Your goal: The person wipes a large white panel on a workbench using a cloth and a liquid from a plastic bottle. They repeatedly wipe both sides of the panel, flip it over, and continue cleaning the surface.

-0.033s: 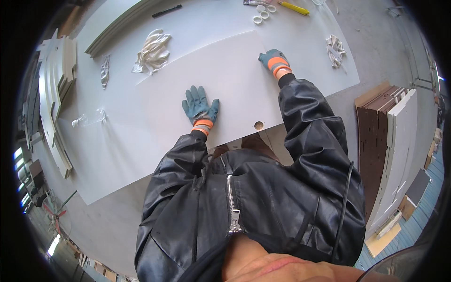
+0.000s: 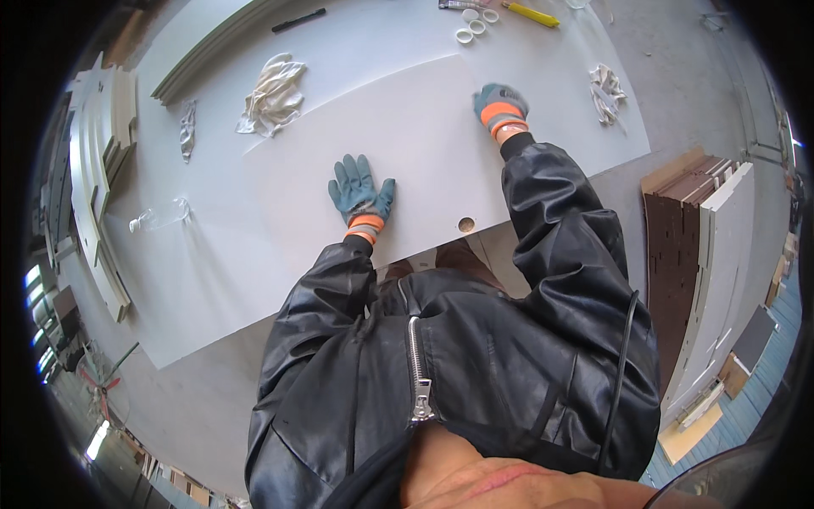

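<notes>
A white panel with a round hole near its front edge lies on a larger white board. My left hand, in a teal work glove with an orange cuff, rests flat on the panel, fingers spread. At the panel's right edge, toward its far corner, my right hand is closed in a matching glove. Its fingers are curled and slightly blurred, so anything inside them is hidden.
Crumpled white cloths lie at the far left and a white rag at the right. A clear bottle, black marker, white caps and yellow cutter knife lie around. Stacked boards stand to the right.
My right hand has shifted slightly to the right and turned at the wrist, beside the panel's edge. The left hand has stayed flat in place.
</notes>
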Available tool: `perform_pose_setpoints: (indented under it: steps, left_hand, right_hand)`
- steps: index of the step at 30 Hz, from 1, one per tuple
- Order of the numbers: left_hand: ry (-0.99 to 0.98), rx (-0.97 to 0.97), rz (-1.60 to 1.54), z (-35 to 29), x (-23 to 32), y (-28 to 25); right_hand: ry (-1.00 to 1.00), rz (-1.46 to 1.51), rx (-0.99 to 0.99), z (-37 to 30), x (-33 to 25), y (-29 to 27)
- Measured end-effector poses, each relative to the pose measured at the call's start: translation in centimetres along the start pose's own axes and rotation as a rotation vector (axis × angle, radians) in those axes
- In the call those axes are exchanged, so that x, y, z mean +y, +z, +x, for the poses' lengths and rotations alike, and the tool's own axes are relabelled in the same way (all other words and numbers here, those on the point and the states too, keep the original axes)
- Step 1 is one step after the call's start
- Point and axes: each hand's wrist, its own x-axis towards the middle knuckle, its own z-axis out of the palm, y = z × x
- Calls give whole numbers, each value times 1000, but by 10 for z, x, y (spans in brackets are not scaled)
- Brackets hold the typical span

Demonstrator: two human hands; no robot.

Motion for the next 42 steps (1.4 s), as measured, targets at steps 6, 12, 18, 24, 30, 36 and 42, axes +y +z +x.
perform_pose_setpoints:
  steps: [6, 12, 18, 24, 30, 36, 42]
  left_hand:
    - [2, 58, -21, 35, 46, -7]
    - [-18, 53, -23, 36, 42, -7]
    - [37, 138, -99, 45, 49, -1]
    - [28, 190, -109, 33, 39, 3]
    - [57, 209, -105, 40, 47, 2]
    - [276, 448, -391, 8, 51, 1]
    - [345, 211, -542, -35, 78, 1]
  right_hand:
    - [-301, 123, 398, 102, 30, -58]
    - [-195, 108, 307, 170, 5, -3]
    - [-217, 145, 273, 213, 32, 11]
    - [-487, 292, 545, 132, 33, 5]
    - [-423, 260, 262, -99, 22, 50]
    - [-143, 263, 61, -199, -34, 94]
    - [-246, 500, 151, -220, -11, 103]
